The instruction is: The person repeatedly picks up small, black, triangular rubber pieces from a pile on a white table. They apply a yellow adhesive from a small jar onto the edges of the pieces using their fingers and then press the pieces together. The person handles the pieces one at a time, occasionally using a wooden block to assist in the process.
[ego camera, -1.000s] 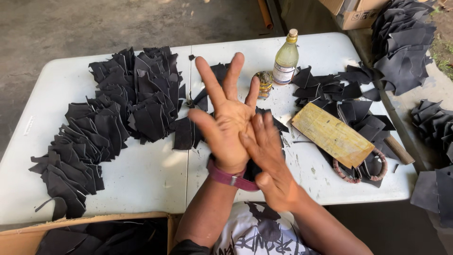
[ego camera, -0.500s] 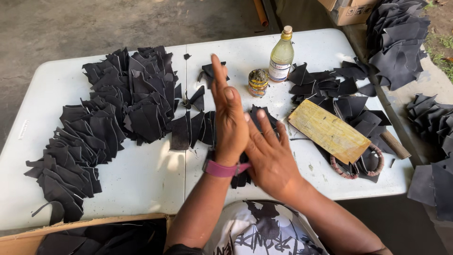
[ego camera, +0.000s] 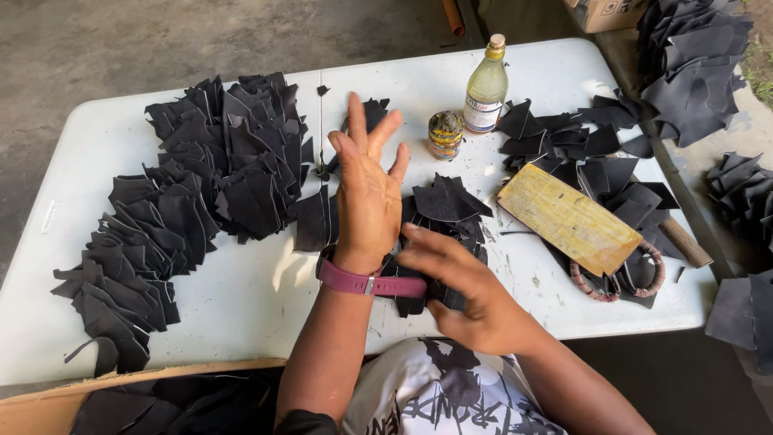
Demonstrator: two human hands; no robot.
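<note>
Hands empty: left hand (ego camera: 369,197) raised, grip open; right hand (ego camera: 467,294) splayed beside it, over black leather pieces (ego camera: 444,211).

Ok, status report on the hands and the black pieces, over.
Left hand raised, fingers spread, holding nothing. Right hand open, palm down over small pile of black pieces. Jar, bottle and wood block stand clear beyond.

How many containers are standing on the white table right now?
2: a tall clear bottle of yellowish liquid near the far edge, and a small jar just left of it, nearer the raised left hand. Leather pieces could hide more.
</note>
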